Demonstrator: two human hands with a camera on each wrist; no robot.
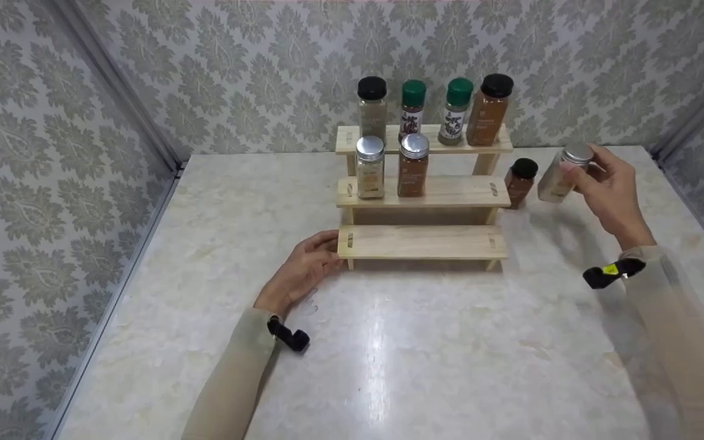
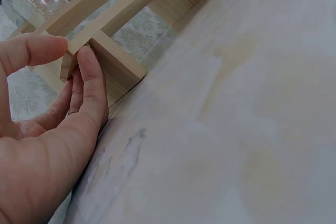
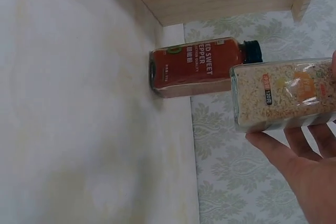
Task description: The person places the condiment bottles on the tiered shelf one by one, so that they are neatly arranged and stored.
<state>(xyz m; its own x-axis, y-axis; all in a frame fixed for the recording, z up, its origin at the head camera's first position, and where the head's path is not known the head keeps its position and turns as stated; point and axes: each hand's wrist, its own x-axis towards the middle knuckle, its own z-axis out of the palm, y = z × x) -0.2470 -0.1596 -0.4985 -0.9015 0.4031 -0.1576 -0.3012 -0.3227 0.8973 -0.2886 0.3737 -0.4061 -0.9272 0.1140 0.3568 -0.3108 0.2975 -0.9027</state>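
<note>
A three-step wooden spice rack (image 1: pixel 423 242) stands on the table. Its lowest step's left end is pinched by my left hand (image 1: pixel 306 269), thumb (image 2: pixel 44 50) on one side and fingers on the other. On the right, my right hand (image 1: pixel 615 189) grips a silver-capped glass jar (image 1: pixel 557 178) of pale grains, tilted and held off the table. Beside it stands a black-capped red sweet pepper bottle (image 1: pixel 520 183), labelled in the right wrist view. Two silver-capped jars, one pale (image 1: pixel 370 171) and one reddish (image 1: pixel 413 170), sit on the middle step.
Along the top step stand a black-capped bottle (image 1: pixel 373 110), two green-capped bottles (image 1: pixel 412 113) and a taller orange-brown bottle (image 1: pixel 487 116). Patterned wall panels (image 1: pixel 254 73) rise behind and at both sides of the pale marbled table (image 1: pixel 425 360).
</note>
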